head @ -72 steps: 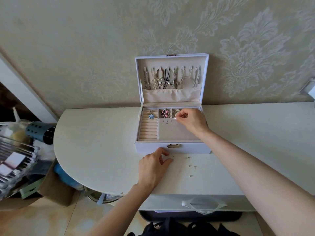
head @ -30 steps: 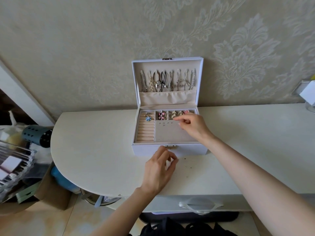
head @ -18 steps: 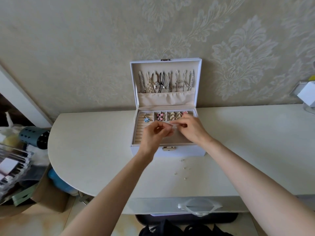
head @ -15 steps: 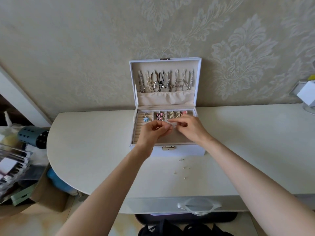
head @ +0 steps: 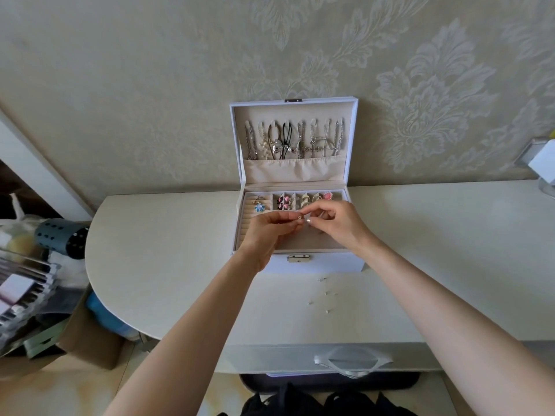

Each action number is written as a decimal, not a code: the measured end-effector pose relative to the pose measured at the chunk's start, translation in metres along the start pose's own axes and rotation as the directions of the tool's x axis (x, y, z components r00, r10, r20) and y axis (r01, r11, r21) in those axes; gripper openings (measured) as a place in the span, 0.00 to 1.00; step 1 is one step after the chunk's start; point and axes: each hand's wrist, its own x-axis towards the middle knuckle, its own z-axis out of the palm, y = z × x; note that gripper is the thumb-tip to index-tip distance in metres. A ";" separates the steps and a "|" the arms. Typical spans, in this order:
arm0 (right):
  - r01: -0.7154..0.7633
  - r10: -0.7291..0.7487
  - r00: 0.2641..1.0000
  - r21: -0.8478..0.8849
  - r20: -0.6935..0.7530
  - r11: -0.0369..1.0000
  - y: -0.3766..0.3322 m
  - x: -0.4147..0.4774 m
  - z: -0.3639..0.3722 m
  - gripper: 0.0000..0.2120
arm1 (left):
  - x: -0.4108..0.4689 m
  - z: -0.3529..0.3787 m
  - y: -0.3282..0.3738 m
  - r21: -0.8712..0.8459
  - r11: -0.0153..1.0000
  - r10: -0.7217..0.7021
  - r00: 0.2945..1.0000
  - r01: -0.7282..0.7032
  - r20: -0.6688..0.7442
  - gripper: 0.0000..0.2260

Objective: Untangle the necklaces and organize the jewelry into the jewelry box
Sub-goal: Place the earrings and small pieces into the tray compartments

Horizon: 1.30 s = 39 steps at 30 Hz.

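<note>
A: Held how?
B: Pinched between curled fingertips of left hand (head: 270, 232) and right hand (head: 338, 225): a tiny silvery earring piece (head: 299, 218), at frame centre, just above the white jewelry box (head: 330, 264) tray.
A: Best done how?
B: Probably kept low over the tray, gripped lightly, to catch any slip. Looked minute and glinting; spotted more loose studs (head: 326, 293) below centre, on the table (head: 180, 265).

Colour and pattern reference: white jewelry box (head: 327, 264), beige lining.
Wallpaper (head: 150, 85) pale beige with damask leaf pattern; table (head: 180, 250) cream; necklaces (head: 294, 139) silver, one black cord; blue flower piece (head: 258, 208); pink pieces (head: 283, 202); silver earring (head: 299, 217); blue-grey cylinder (head: 57, 238) with dark dots.
</note>
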 end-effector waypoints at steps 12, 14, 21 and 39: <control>-0.076 0.079 0.996 -0.087 0.034 0.993 -0.006 0.000 0.000 0.16 | -0.003 0.016 -0.016 0.643 0.748 0.244 0.969 -0.165 -0.035 0.04; -0.072 0.076 0.997 -0.099 0.034 0.992 -0.006 0.000 -0.001 0.16 | -0.008 0.020 -0.019 0.685 0.697 0.296 0.955 -0.213 -0.004 0.03; -0.097 0.099 0.994 -0.054 0.040 0.994 0.000 0.001 0.001 0.10 | -0.019 -0.003 -0.030 0.780 0.576 0.493 0.865 -0.246 -0.092 0.02; 0.017 -0.003 0.990 -0.099 0.144 0.995 0.000 0.002 0.000 0.13 | -0.002 0.000 -0.023 0.767 0.630 0.377 0.911 -0.121 -0.166 0.12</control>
